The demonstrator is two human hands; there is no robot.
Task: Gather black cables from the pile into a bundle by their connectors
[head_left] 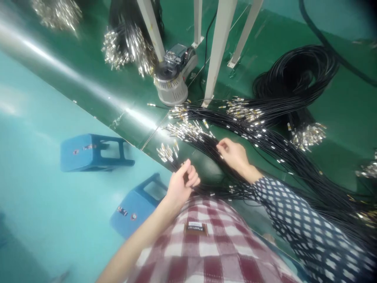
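Observation:
My left hand [184, 181] is closed around a small bunch of black cables, whose silvery metal tips [167, 152] fan out beyond the fist. To its right, my right hand [234, 153] has thumb and fingers pinched together on a black cable at the edge of a larger bundle [216, 146]. How many strands are in that pinch is hidden. The larger bundle lies on the green tabletop [203, 161], its shiny connector ends [187, 130] pointing left. Behind it runs another long spread of black cables [265, 135] with pale connectors scattered along it.
A grey motor-like machine [172, 78] stands behind the cables, beside white metal legs [219, 51]. Coiled black cable [294, 74] lies at the right rear; a connector bundle [126, 47] lies at the back left. Two blue stools [76, 153] are on the floor beyond the table edge.

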